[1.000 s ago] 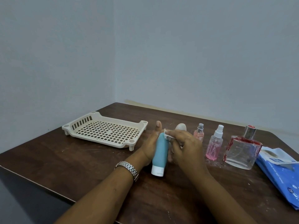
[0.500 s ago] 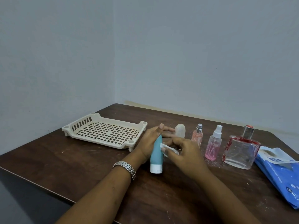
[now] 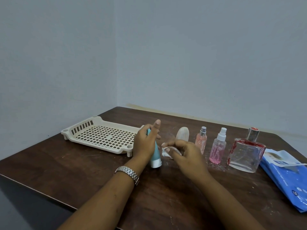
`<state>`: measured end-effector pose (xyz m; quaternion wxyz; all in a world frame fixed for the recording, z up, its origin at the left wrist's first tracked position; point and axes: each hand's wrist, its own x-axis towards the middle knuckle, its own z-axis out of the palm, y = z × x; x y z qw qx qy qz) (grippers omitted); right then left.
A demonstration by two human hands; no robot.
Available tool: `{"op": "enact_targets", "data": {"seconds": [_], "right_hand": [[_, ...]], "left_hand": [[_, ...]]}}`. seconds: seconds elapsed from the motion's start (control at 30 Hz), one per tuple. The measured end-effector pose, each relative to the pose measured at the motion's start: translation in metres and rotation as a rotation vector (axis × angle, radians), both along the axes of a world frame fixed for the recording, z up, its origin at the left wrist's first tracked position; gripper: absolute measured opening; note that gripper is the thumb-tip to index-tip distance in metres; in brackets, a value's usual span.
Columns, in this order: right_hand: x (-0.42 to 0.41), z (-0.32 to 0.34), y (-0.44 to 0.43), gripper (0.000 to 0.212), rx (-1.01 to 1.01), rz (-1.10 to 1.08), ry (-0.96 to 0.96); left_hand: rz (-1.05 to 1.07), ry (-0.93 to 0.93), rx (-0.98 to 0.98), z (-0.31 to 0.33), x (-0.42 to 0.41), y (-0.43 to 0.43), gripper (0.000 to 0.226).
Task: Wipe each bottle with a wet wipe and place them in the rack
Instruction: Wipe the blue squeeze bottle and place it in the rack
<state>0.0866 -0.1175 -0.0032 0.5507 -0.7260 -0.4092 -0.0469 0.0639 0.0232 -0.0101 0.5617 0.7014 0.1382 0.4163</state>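
Left hand (image 3: 145, 143) grips tube (image 3: 155, 156) — right (image 3: 186, 153), seemingly, wipe (image 3: 166, 151).

The left hand (image 3: 145, 144) covers most of the teal bottle (image 3: 156, 156), baring one edge and the white cap. Just right of the bottle the wet wipe (image 3: 165, 153) is half buried in the right hand (image 3: 186, 154); farther right, the picture's edge cuts the wipes pack (image 3: 285, 178).

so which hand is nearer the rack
Left. The left hand, gripping the bottle, is beside the rack, at its right end; the right hand, pinching the wipe, is further right, beyond the bottle.
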Motion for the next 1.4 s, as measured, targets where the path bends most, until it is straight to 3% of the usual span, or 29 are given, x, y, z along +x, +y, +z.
{"op": "enact_targets", "data": {"seconds": [0.1, 0.3, 0.47, 0.73, 0.9, 0.93, 1.07, 1.13, 1.27, 1.4], "right_hand": [[0.000, -0.005, 0.002, 0.015, -0.042, -0.008, 0.001], [-0.001, -0.009, 0.004, 0.048, -0.147, -0.064, -0.079], [0.001, -0.012, 0.003, 0.037, -0.149, -0.083, -0.060], [0.001, -0.015, 0.004, 0.039, -0.171, -0.051, -0.010], [0.007, -0.018, 0.002, 0.022, -0.151, -0.060, 0.015], [0.009, -0.018, 0.001, 0.020, -0.151, -0.063, 0.025], [0.013, -0.019, 0.000, 0.016, -0.156, -0.068, 0.064], [0.012, -0.020, 0.000, 0.016, -0.155, -0.079, 0.067], [0.012, -0.020, 0.001, 0.015, -0.160, -0.121, 0.058], [0.012, -0.020, -0.001, 0.014, -0.171, -0.154, 0.050]], "left_hand": [[0.061, 0.029, 0.023, 0.000, -0.001, -0.003, 0.070], [0.078, 0.039, 0.024, 0.002, -0.002, -0.004, 0.075], [0.042, 0.066, -0.068, 0.003, -0.003, -0.004, 0.072], [0.071, 0.132, -0.078, 0.002, -0.004, -0.005, 0.063], [0.031, 0.196, -0.241, 0.002, 0.001, 0.001, 0.093], [0.019, 0.204, -0.292, 0.002, 0.002, 0.003, 0.093], [-0.071, 0.180, -0.448, 0.003, 0.003, 0.002, 0.044], [-0.154, 0.140, -0.560, 0.003, 0.001, -0.001, 0.035], [-0.296, 0.097, -0.749, 0.007, -0.005, -0.002, 0.040], [-0.434, 0.130, -0.785, 0.008, -0.009, -0.002, 0.048]]}}
